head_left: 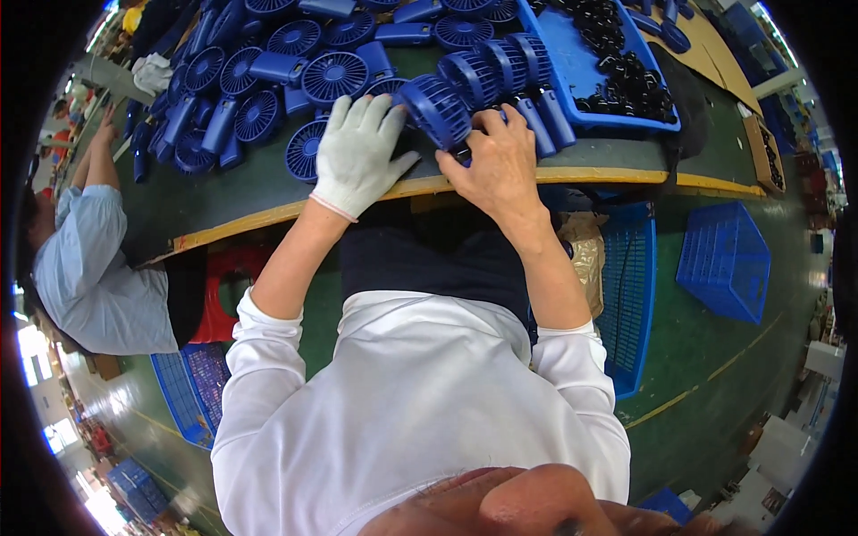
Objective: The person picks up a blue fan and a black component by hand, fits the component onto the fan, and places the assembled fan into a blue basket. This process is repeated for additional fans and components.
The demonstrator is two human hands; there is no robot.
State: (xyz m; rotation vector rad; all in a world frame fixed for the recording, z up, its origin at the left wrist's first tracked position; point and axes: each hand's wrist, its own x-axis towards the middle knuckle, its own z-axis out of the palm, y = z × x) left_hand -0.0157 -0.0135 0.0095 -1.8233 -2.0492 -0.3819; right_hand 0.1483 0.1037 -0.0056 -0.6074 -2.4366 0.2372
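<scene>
A blue handheld fan (433,109) with a round slatted head is upright near the table's front edge. My right hand (500,165), bare, has its fingers bent round the fan's lower side, with a small dark part between thumb and forefinger. My left hand (359,152), in a white knitted glove, lies palm down just left of that fan, fingers stretched and thumb apart. Its fingertips reach the fan's edge; whether they press on it is hard to tell. Behind my right hand, several similar fans (505,64) stand in a row, their handles toward me.
Many blue fans (332,79) are heaped at the back left of the dark table (259,192). A blue tray (585,116) of small black parts is at the right, beside cardboard (706,54). Blue crates (726,259) stand on the floor. Another person (98,268) sits at the left.
</scene>
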